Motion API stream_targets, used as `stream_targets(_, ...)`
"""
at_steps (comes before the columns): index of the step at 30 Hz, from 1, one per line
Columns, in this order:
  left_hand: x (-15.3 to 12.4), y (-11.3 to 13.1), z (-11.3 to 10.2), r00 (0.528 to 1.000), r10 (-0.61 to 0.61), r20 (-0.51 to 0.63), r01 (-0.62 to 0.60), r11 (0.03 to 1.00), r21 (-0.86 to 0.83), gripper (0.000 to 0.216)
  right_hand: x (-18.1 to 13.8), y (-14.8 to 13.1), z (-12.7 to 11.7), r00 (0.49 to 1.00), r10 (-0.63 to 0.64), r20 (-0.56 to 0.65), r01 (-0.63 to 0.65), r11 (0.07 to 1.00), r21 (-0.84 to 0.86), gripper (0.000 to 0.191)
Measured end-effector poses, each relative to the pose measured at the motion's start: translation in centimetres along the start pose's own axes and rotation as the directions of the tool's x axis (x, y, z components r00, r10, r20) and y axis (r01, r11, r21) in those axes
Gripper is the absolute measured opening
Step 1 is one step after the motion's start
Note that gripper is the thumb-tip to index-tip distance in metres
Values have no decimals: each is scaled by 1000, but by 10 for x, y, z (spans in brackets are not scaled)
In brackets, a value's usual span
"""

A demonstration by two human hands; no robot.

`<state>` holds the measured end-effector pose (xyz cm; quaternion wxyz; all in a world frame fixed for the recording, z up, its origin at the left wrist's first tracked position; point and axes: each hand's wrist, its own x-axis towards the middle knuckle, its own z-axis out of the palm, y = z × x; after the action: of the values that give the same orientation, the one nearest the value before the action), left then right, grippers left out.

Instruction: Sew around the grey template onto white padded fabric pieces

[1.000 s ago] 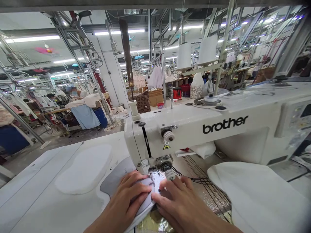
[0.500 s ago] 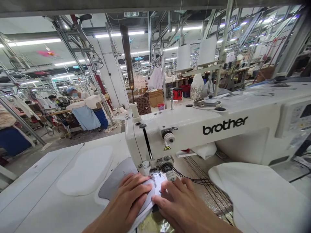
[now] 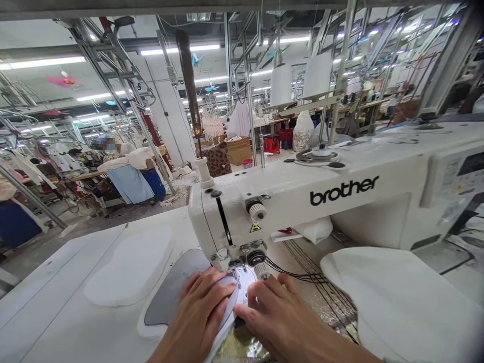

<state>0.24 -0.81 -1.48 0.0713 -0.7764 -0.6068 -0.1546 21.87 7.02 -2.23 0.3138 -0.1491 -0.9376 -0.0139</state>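
My left hand [image 3: 206, 308] lies with fingers outstretched on a smooth grey shaped piece [image 3: 176, 288], pressing it down. White padded fabric [image 3: 148, 330] shows beneath the grey piece along its edges. My right hand [image 3: 274, 308] rests on the other side, fingers bent and thumb apart, the thumb tip touching the edge of the layers. Between both hands is the presser foot [image 3: 237, 278] of a white Brother sewing machine [image 3: 287, 189], set down on the work under a bright light. My palms hide part of the work.
Another white padded piece [image 3: 128, 267] lies on the table at left. White fabric [image 3: 389, 297] is spread at right, beside dark cords [image 3: 313, 282] under the machine arm. Thread cones [image 3: 316, 78] stand behind. A co-worker [image 3: 111, 145] sits farther back at left.
The grey piece and the padded fabric have turned slightly, their left end swinging toward me. Both hands stay beside the presser foot. My view has shifted a little to the right.
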Motion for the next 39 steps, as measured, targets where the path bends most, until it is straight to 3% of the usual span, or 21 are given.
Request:
stream_targets(5,-3,0,6,1000,-9,-22,9,1000,25,32,0,-2,-1,1000,27,-10,-26,999,33,25)
stream_targets(11,-3,16,12,986,-121,-115,127,991,41,33,2,-5,-7,998,60,34,-62,997,44,10)
stream_targets(15,-1,20,10,978,-164,-126,170,984,44,32,0,-6,-13,993,97,72,-102,992,70,12)
stream_targets(22,-1,-3,9,996,3,-90,5,996,87,27,1,-4,-20,970,83,230,-107,990,96,13)
stream_targets(27,0,-6,5,999,9,-49,-5,997,71,28,2,-3,-21,972,56,230,-71,996,58,15)
stream_targets(34,3,-9,-18,990,114,84,-120,991,64,34,1,-6,-21,983,8,182,-28,994,107,12)
stream_targets(39,1,-5,-19,994,85,73,-91,993,80,33,1,-9,-14,986,60,155,-77,992,104,7)
